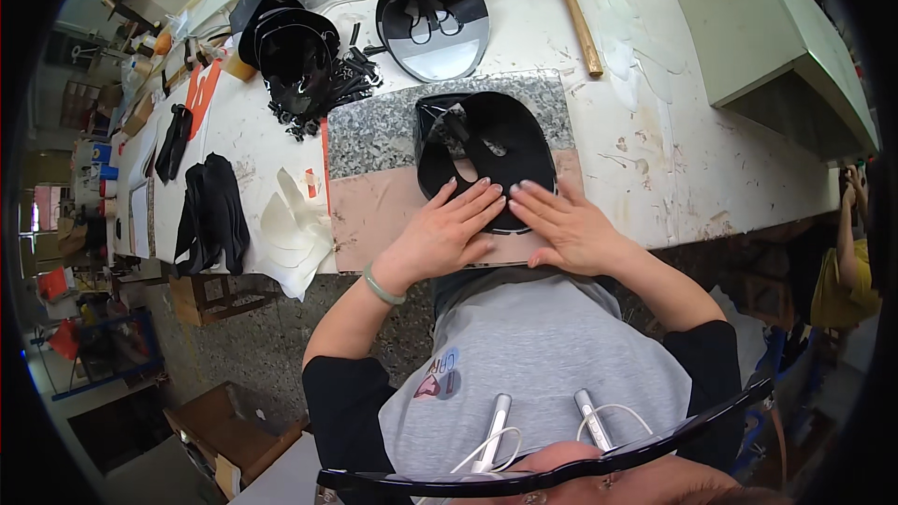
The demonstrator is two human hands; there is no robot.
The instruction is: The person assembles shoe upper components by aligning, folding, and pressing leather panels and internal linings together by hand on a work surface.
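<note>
In front of me lies a black leather-like piece (510, 164) with a rounded outline, cut-out holes and a glossy left edge. Both hands lie flat on its near part, fingers stretched and the fingertips of the two hands close together. My left hand (444, 232) covers the near left side. My right hand (572, 229) covers the near right side, thumb out toward me. Beneath the piece are a speckled grey stone slab (369, 136) and a pinkish board (369, 210) along the table's near edge. What lies under my palms is hidden.
A wooden-handled hammer (582, 28) lies at the back right, near a grey-green metal box (748, 28). Stacked glossy black pieces (435, 37) stand behind the slab, more black pieces (295, 47) to their left. Black strips (210, 215) and white sheets (290, 229) lie at left.
</note>
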